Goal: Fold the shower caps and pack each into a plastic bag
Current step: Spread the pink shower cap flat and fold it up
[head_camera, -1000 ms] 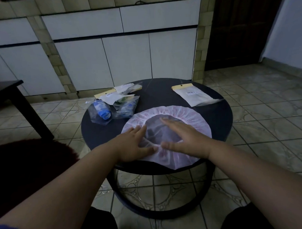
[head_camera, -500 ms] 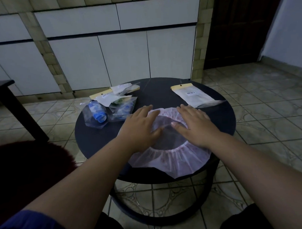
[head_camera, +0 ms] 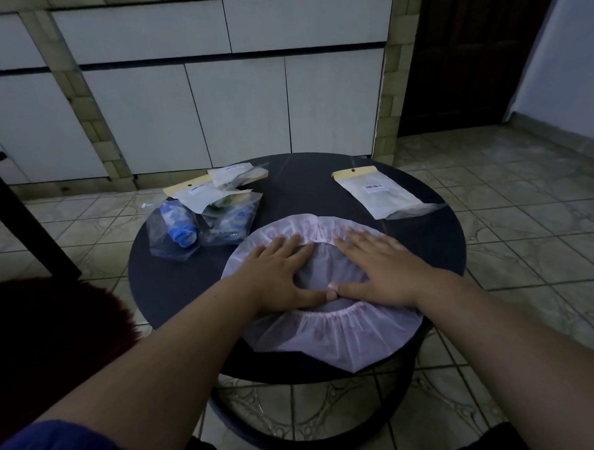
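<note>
Head view: shower cap (head_camera: 329,334) under flat hands (head_camera: 277,276)

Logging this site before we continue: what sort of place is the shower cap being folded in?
Most likely a room in a home, perhaps a kitchen or utility area: white cabinet doors set in a tiled frame, a tiled floor, a dark wooden door. The work surface is a low round black table, not a packing bench.

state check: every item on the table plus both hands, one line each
pink shower cap: spread flat, unfolded, near edge overhanging table
left hand: open, flat on cap
right hand: open, flat on cap
flat plastic bag: lying flat, looks empty
filled bags: piled, caps inside
round table: upright
</note>
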